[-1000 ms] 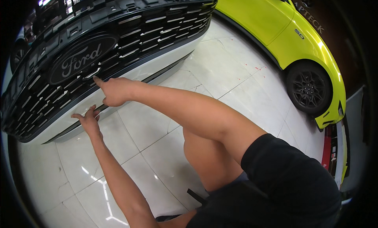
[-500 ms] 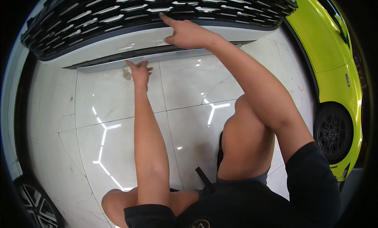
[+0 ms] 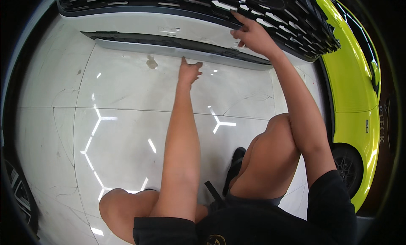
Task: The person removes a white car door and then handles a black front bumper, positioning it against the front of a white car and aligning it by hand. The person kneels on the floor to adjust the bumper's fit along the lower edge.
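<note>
Left hand (image 3: 189, 73): loosely spread, at the edge of the grey lower strip (image 3: 144, 48)
Right hand (image 3: 255, 37): index extended to the black grille (image 3: 198, 3), thumb over the white panel (image 3: 135, 23)
Floor (image 3: 127, 126): pale, glossy tiles
Car (image 3: 357, 88): yellow-green, at the right

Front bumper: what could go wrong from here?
The left hand is close to the lower lip and might get pinched if the front bumper tips.
The right hand points at the black grille; contact could smudge it.
The grille's right end looks close to the yellow-green car; sideways movement might scrape it.
</note>
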The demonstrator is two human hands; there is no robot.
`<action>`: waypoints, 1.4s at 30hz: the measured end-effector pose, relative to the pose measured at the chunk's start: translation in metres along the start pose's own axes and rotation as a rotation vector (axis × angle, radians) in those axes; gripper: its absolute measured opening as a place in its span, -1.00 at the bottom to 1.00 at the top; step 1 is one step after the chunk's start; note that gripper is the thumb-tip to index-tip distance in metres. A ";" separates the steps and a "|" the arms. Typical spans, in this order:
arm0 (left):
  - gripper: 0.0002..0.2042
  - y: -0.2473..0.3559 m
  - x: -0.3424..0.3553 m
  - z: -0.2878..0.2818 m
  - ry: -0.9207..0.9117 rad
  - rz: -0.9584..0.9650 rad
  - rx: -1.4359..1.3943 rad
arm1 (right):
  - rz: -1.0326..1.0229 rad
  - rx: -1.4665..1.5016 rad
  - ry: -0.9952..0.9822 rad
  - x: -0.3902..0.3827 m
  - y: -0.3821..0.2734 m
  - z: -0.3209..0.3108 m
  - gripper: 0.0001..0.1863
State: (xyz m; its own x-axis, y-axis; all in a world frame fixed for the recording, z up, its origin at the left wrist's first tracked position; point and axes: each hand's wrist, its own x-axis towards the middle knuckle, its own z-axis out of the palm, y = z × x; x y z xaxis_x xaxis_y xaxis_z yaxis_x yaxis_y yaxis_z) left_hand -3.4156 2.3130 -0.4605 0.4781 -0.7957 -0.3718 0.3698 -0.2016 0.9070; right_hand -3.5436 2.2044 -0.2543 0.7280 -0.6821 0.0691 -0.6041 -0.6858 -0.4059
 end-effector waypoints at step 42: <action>-0.06 0.027 0.056 -0.046 0.039 0.094 -1.172 | 0.071 -0.184 0.050 0.002 -0.032 0.028 -0.10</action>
State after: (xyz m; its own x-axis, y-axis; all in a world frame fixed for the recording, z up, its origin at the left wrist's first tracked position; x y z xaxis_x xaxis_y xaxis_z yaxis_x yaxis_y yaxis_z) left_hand -3.3423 2.2893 -0.4654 0.5591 -0.7573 -0.3376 0.8288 0.5215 0.2027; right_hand -3.5137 2.2320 -0.2662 0.6673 -0.7389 0.0935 -0.7056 -0.6674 -0.2383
